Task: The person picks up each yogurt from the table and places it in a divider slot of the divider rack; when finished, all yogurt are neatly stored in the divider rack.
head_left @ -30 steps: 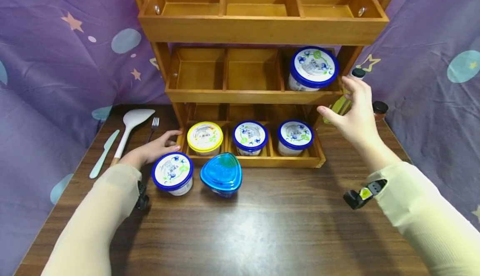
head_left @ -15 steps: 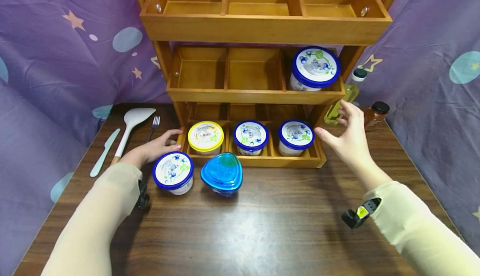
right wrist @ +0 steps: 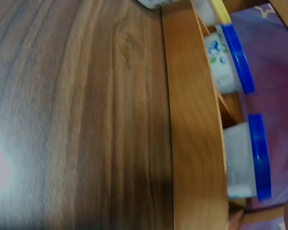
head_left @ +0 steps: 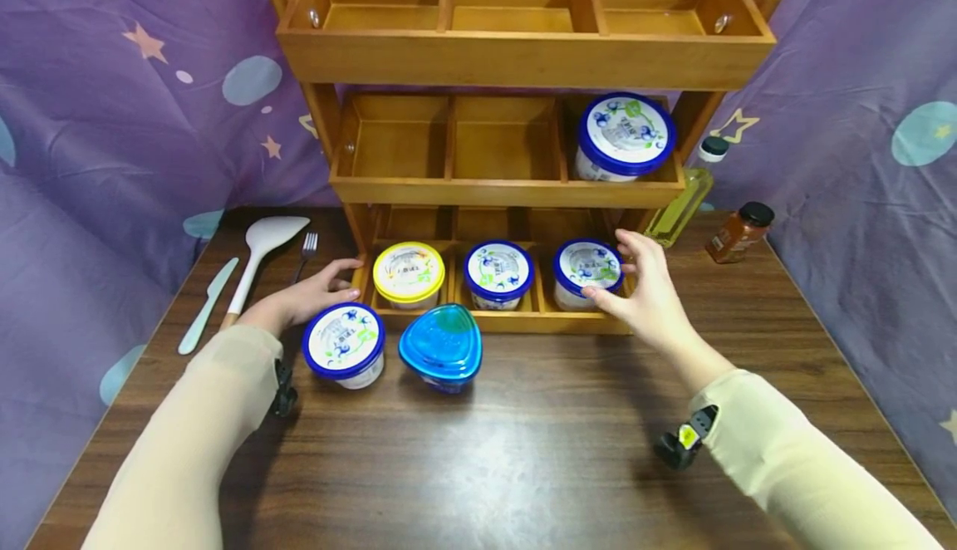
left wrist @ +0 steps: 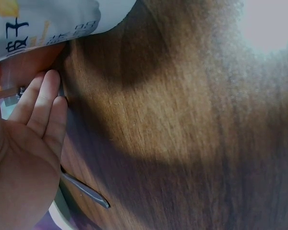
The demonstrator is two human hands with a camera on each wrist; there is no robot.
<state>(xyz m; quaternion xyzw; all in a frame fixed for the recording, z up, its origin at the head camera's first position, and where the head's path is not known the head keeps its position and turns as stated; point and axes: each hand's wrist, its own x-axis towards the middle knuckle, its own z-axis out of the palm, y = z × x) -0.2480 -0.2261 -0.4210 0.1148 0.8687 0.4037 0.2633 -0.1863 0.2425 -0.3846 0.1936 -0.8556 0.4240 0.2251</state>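
My right hand (head_left: 652, 297) is at the right end of the lowest shelf row, thumb and fingers spread around the near right side of a blue-lidded tub (head_left: 587, 266). In the right wrist view this tub (right wrist: 240, 160) stands upright behind the wooden front board, with only a bit of the hand showing at the bottom edge. My left hand (head_left: 310, 291) rests by the left side of the wooden shelf rack (head_left: 508, 193), its fingertips at the edge. Its fingers look fairly straight in the left wrist view. Another blue-lidded tub (head_left: 345, 344) stands on the table beside the left wrist.
The bottom row also holds a yellow-lidded tub (head_left: 409, 272) and a blue-lidded one (head_left: 498, 270); a larger tub (head_left: 626, 133) sits above. A blue triangular container (head_left: 443, 346) stands in front. Left lie a ladle (head_left: 257, 243), knife and fork; right stand an oil bottle (head_left: 680, 208) and jar (head_left: 738, 233).
My right hand has come down and left, from beside the middle shelf to the lower right tub. The left hand and the tubs have stayed put.
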